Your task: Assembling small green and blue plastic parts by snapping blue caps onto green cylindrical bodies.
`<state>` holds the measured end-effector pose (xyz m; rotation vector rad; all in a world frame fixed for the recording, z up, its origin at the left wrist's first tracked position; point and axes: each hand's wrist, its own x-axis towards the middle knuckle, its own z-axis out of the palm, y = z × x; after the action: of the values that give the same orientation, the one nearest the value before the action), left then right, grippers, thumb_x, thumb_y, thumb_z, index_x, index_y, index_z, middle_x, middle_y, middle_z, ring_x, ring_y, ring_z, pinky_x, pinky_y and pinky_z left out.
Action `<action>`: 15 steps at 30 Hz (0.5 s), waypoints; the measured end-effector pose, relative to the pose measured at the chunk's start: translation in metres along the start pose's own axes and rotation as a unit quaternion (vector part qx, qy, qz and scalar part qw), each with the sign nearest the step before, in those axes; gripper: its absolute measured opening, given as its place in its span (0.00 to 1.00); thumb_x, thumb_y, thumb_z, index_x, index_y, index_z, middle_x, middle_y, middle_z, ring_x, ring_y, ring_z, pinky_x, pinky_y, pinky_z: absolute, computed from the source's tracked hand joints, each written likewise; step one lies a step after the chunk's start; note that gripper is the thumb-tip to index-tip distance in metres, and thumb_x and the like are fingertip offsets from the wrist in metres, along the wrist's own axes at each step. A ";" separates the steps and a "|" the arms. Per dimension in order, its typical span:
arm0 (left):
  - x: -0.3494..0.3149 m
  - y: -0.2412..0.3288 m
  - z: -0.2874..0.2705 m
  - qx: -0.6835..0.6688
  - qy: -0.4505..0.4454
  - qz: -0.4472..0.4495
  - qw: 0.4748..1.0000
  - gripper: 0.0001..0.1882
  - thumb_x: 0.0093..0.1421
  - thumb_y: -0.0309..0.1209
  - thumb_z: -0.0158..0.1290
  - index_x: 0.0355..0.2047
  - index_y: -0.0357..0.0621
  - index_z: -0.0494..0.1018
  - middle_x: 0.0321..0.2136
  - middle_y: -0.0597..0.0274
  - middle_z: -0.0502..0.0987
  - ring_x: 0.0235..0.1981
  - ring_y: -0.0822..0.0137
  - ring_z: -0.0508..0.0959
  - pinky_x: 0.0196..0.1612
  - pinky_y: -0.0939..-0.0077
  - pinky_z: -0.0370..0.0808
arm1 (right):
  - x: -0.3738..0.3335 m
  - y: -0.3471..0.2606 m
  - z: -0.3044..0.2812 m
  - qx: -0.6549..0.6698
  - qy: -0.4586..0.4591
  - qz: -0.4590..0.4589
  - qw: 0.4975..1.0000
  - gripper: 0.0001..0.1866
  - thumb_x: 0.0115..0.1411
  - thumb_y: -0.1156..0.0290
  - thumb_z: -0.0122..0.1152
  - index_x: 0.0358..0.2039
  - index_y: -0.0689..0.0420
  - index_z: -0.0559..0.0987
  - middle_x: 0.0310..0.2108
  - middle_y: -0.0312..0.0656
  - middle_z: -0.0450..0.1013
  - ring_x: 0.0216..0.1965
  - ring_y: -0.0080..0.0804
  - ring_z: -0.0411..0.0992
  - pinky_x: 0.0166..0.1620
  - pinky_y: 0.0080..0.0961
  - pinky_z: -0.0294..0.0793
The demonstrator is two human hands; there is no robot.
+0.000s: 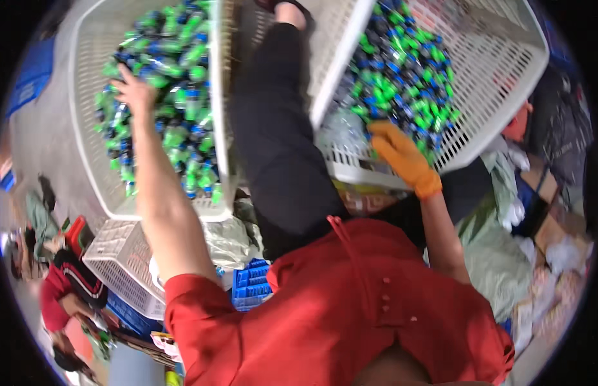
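Note:
My bare left hand [137, 95] reaches over the left white basket [223, 109], its fingers apart and stretched among small clear bottles [183, 96] with green, blue and black caps. The fingertips are slightly blurred near a dark piece. My right hand [402, 154], in an orange glove, is at the near side of the right white basket [488, 106]. Its fingers are curled together, and what they hold, if anything, is hidden. Beside the glove lie clear plastic bottles [342, 128], next to a heap of green, blue and black caps [402, 77].
My leg in black trousers [273, 128] stretches between the baskets. Pale empty-looking crates [125, 257] and a blue crate [250, 283] stand near my left side. Sacks [498, 257] and cardboard [556, 222] crowd the right. Another person [70, 296] is at the far left.

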<state>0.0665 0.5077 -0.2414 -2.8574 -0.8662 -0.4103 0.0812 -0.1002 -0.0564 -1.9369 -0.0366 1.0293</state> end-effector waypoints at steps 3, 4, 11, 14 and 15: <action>0.046 0.066 -0.033 -0.153 -0.223 -0.037 0.962 0.50 0.45 0.46 0.60 0.67 0.55 0.51 0.63 0.31 0.50 0.56 0.40 0.66 0.57 0.57 0.67 | 0.006 0.017 -0.030 0.002 0.083 0.007 0.996 0.17 0.61 0.67 0.55 0.50 0.57 0.73 0.30 0.33 0.71 0.29 0.23 0.65 0.35 0.19 0.67; 0.044 0.087 -0.039 -0.126 -0.220 -0.026 0.967 0.44 0.48 0.42 0.59 0.65 0.52 0.56 0.58 0.37 0.59 0.53 0.45 0.69 0.54 0.60 0.69 | 0.005 0.018 -0.038 -0.046 0.106 0.011 0.993 0.16 0.60 0.68 0.55 0.49 0.56 0.73 0.30 0.33 0.72 0.29 0.23 0.65 0.34 0.19 0.67; -0.056 0.238 -0.258 -0.493 -0.011 0.044 0.869 0.16 0.58 0.26 0.52 0.48 0.46 0.76 0.35 0.61 0.80 0.35 0.70 0.78 0.39 0.80 0.74 | 0.055 0.067 -0.021 -0.441 0.217 -0.283 0.824 0.17 0.50 0.67 0.61 0.43 0.53 0.75 0.31 0.40 0.69 0.33 0.39 0.70 0.33 0.28 0.70; -0.139 0.305 -0.298 -0.584 -0.235 0.078 0.773 0.13 0.58 0.24 0.52 0.44 0.38 0.76 0.35 0.61 0.79 0.29 0.70 0.75 0.36 0.79 0.73 | 0.075 0.082 -0.023 -0.512 0.197 -0.227 0.805 0.16 0.49 0.66 0.61 0.40 0.53 0.76 0.33 0.43 0.70 0.36 0.43 0.71 0.34 0.31 0.71; -0.159 0.322 -0.309 -0.534 -0.326 0.083 0.775 0.14 0.58 0.25 0.52 0.44 0.35 0.75 0.36 0.56 0.79 0.31 0.66 0.77 0.38 0.77 0.74 | 0.076 0.084 -0.020 -0.547 0.189 -0.172 0.797 0.16 0.49 0.66 0.60 0.40 0.53 0.76 0.35 0.45 0.72 0.38 0.43 0.72 0.36 0.32 0.72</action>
<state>0.0517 0.0964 -0.0073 -4.2435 -0.4659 0.2807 0.1143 -0.1325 -0.1622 -2.9752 -0.9021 0.3066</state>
